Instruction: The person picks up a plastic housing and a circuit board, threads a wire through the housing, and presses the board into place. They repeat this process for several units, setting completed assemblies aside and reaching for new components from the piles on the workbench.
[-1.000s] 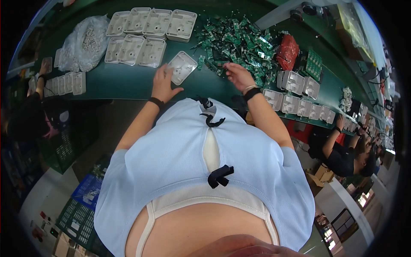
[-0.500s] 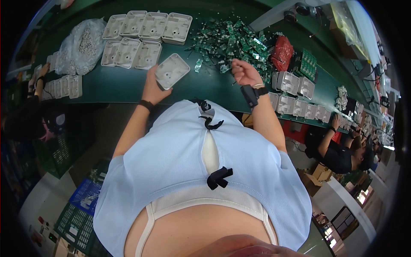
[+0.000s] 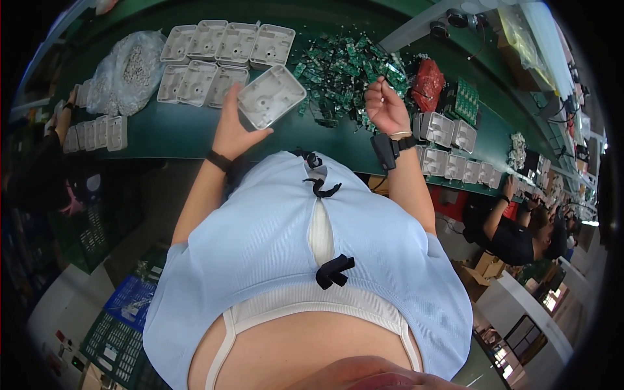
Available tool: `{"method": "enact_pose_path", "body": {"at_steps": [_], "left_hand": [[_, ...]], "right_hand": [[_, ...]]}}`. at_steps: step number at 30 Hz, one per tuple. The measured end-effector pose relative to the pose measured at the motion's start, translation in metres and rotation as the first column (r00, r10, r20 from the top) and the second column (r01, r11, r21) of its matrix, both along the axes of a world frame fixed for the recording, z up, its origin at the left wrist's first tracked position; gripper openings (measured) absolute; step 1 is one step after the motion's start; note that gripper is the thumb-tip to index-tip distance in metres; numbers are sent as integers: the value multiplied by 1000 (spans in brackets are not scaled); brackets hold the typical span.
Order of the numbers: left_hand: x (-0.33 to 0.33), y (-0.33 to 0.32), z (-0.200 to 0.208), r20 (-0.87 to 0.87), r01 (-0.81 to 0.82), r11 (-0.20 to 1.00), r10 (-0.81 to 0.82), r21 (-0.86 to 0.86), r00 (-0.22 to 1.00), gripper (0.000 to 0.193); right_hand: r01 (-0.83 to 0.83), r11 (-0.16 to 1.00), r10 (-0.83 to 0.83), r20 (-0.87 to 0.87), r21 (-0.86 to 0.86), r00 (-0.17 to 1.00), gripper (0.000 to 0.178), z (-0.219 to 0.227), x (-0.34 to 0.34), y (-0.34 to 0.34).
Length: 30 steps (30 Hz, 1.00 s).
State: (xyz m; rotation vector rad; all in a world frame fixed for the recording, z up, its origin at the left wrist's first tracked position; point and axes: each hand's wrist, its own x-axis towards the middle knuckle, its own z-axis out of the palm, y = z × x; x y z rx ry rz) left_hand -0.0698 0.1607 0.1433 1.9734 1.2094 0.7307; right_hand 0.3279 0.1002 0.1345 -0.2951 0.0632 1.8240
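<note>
My left hand (image 3: 233, 130) grips a white plastic housing (image 3: 276, 97) by its left side, the thumb spread below it. The housing is a shallow open box with rounded corners and a small round post inside, tilted above the green table. My right hand (image 3: 389, 112) is raised at the near right edge of a heap of green circuit boards (image 3: 341, 68) with dark wires. Its fingers are curled, with thumb and forefinger close together at the top. What they pinch, if anything, is too small to make out.
Stacked white housings (image 3: 236, 44) stand behind my left hand, beside a clear bag of small white parts (image 3: 133, 68). Right of the heap are a red bag (image 3: 428, 84), a green board panel (image 3: 467, 101) and more housings (image 3: 437, 128). Other people's hands (image 3: 509, 188) work farther along the table.
My left hand has shifted the housing slightly right and tilted it further. My right hand has moved right and turned, showing more of its palm, fingertips now pointing up.
</note>
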Motion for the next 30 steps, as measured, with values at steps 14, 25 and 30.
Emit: {"method": "enact_pose_path", "body": {"at_steps": [14, 25, 30], "left_hand": [[67, 5, 90, 177, 215, 961, -246, 173, 953, 110], [76, -5, 115, 146, 189, 953, -227, 237, 963, 106], [76, -3, 116, 154, 204, 937, -254, 284, 955, 101]], "right_hand": [[68, 915, -403, 912, 398, 73, 10, 124, -112, -13], [-64, 889, -451, 842, 454, -297, 11, 116, -120, -15], [-213, 792, -591, 629, 573, -505, 13, 122, -123, -12]]}}
